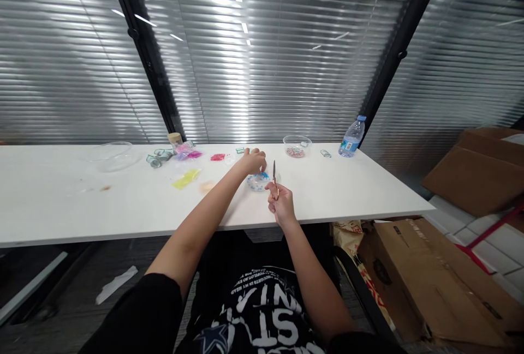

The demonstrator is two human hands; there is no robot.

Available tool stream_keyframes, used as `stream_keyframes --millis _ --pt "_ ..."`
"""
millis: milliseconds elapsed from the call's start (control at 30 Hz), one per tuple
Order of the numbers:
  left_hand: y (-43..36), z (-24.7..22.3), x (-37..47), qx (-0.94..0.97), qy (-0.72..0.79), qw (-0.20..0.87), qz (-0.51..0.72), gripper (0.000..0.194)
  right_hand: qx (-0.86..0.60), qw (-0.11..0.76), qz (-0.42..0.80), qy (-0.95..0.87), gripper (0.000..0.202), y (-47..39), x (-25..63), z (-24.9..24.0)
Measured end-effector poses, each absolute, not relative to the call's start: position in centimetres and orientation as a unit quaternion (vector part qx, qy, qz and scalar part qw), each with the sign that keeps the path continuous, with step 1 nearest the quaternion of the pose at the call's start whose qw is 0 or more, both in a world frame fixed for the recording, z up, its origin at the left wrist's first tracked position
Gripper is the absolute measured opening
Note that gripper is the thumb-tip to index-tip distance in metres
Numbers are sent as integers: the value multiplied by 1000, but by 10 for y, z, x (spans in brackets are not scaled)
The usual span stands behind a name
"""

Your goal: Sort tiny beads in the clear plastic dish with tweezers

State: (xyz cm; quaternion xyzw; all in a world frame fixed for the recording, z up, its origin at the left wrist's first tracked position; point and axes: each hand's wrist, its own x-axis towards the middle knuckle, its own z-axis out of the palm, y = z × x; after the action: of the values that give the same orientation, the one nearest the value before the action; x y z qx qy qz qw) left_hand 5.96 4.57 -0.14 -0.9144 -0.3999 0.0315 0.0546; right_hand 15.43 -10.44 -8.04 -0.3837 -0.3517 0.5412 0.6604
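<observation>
My right hand (282,203) is closed round the handles of a pair of scissors (274,170), whose blades point up and away from me. Over a small clear dish (250,186) of blue and white bits, my left hand (254,162) reaches with fingers curled down and pinched together. Whatever sits between those fingertips is too small to make out. The dish lies on the white table just left of the scissors, partly hidden by the left hand.
Left of my hands lie a yellow packet (186,179), a red packet (218,157), purple bags (189,153) and small rolls (154,161). Behind stand a clear bowl (297,152) of pinkish bits and a water bottle (351,138). Cardboard boxes (434,277) fill the floor at right.
</observation>
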Motion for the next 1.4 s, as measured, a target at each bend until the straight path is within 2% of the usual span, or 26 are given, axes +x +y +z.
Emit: stream_keyframes --millis 600,800,900,1033,1100,1400 --pt "41 -9 62 -911 -410 41 18 11 -382 662 536 -358 37 -103 155 -83" --pt "32 5 50 -910 -412 21 -42 17 -378 664 540 -353 38 -103 154 -81" --pt "23 9 36 -911 -398 5 -110 22 -383 662 538 -354 38 -104 154 -81" --pt "12 6 20 -880 -343 -115 -307 21 -386 658 537 -360 36 -105 155 -81" --pt "8 3 16 -853 -327 -178 -365 22 -387 651 537 -372 34 -106 155 -81" --pt "6 -1 12 -762 -283 -375 -445 16 -395 632 519 -418 33 -105 152 -83"
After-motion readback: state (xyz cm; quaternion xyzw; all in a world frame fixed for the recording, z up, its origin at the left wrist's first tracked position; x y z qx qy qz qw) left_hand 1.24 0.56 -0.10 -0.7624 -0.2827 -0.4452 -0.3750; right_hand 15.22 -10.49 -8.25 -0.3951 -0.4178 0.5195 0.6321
